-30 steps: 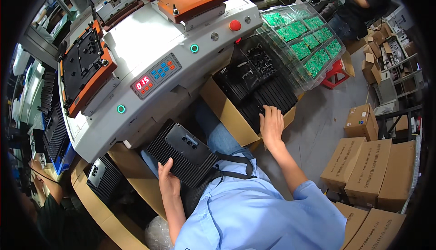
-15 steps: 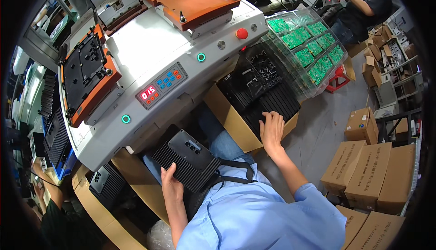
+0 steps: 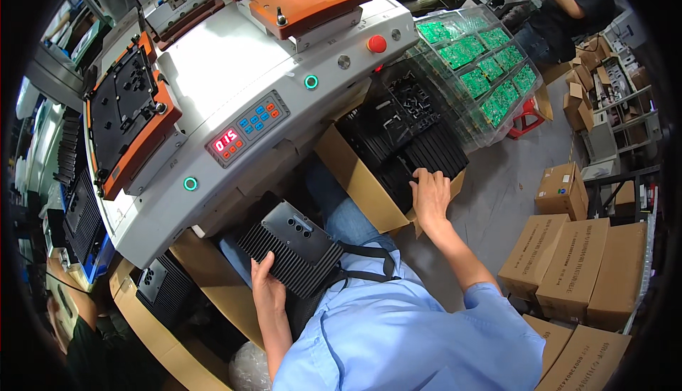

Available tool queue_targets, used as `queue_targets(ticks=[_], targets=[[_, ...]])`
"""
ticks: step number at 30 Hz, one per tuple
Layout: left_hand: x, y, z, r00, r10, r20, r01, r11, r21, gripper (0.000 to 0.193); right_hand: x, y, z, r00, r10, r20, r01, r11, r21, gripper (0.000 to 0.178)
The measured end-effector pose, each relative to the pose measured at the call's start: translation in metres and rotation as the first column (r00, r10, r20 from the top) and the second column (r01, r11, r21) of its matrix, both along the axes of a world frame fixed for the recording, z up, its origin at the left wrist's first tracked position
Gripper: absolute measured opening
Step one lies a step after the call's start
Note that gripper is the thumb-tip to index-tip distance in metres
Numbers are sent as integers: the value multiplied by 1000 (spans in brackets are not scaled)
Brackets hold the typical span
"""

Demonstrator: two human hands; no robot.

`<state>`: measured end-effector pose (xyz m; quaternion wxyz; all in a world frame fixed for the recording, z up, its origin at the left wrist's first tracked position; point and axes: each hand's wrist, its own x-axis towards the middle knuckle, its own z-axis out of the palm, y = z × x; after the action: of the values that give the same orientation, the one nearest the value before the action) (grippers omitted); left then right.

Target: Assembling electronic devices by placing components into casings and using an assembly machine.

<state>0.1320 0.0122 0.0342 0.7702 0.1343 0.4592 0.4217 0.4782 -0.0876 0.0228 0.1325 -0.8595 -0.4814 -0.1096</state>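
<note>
A broad white metal machine with a curved front (image 3: 206, 60) fills the upper left of the view, and the person in a light blue short-sleeved shirt (image 3: 419, 313) sits before it. To the right of the person's legs stands an open brown cardboard box (image 3: 349, 178) with black ribbed parts (image 3: 435, 151) stacked inside; beside that box lie clear plastic trays of green circuit boards (image 3: 474, 134). A flat orange rectangular fixture (image 3: 305, 0) sits on top of the machine. Smaller than these, the black finned metal housing with a smooth raised plate (image 3: 295, 245) lies tilted over the person's lap, between the machine and the shirt. The left hand (image 3: 268, 288) holds it by its lower left edge, thumb on the fins (the other fingers are mostly hidden). The right hand (image 3: 431, 199) is at the box's near edge, fingers bent over the ribbed parts; whether it grips one, the view cannot tell. Smallest are a round red push button (image 3: 376, 43) and a green-ringed round button (image 3: 311, 82) on the machine's front.
</note>
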Motion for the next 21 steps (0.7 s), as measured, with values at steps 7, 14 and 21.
queue_targets(ticks=[7, 14, 21], targets=[[-7, -2, 3, 1000, 26, 9, -26, 999, 18, 42, 17, -1, 30, 888, 14, -460, 70, 984, 165, 17], [-5, -2, 7, 999, 21, 24, -22, 999, 26, 39, 11, -5, 9, 816, 29, -577, 82, 983, 165, 19], [-9, -2, 4, 1000, 8, 17, -8, 1000, 27, 40, 10, -12, 9, 866, -1, -500, 69, 991, 118, 22]])
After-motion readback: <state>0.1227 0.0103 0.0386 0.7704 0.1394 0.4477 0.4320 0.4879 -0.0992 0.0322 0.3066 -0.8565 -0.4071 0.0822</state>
